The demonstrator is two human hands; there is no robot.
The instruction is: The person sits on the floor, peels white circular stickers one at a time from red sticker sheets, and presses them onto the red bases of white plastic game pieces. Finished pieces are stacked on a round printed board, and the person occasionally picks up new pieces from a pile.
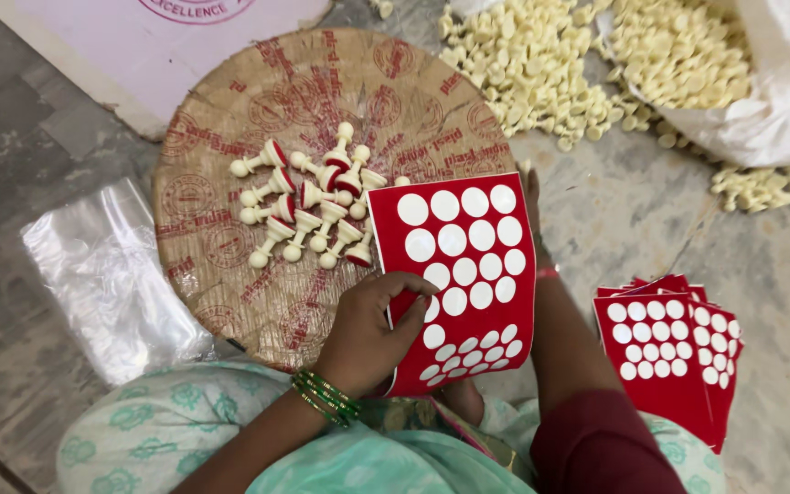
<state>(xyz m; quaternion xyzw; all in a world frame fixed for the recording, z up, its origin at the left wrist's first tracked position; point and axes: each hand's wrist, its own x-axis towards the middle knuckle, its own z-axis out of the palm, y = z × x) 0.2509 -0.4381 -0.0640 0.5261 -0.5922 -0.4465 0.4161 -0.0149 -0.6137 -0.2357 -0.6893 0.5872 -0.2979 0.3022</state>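
Judging from the round cardboard board (230, 229), I reckoned the work was only a small way in: about a dozen cream chess pawns (308, 206) lay there on their sides with red discs already stuck to their bases, while a far larger heap of bare cream pieces (541, 64) spilled from the white sack (779, 82) at the upper right. I saw the red sticker sheet (468, 284) held over my lap, its near edge against the board, most of its round spots already showing white where discs had been lifted. A stack of similar sheets (674, 352) sat on the floor to my right, also dotted white. My left hand (368, 334), green bangles at the wrist, curled over the sheet's lower left edge, thumb and fingertips pinched on it near a spot. My right hand (534, 215) was mostly hidden behind the sheet, only fingertips showing at its right edge, seemingly propping it; I could not tell its grip. A clear plastic bag (107, 274) lay left of the board.
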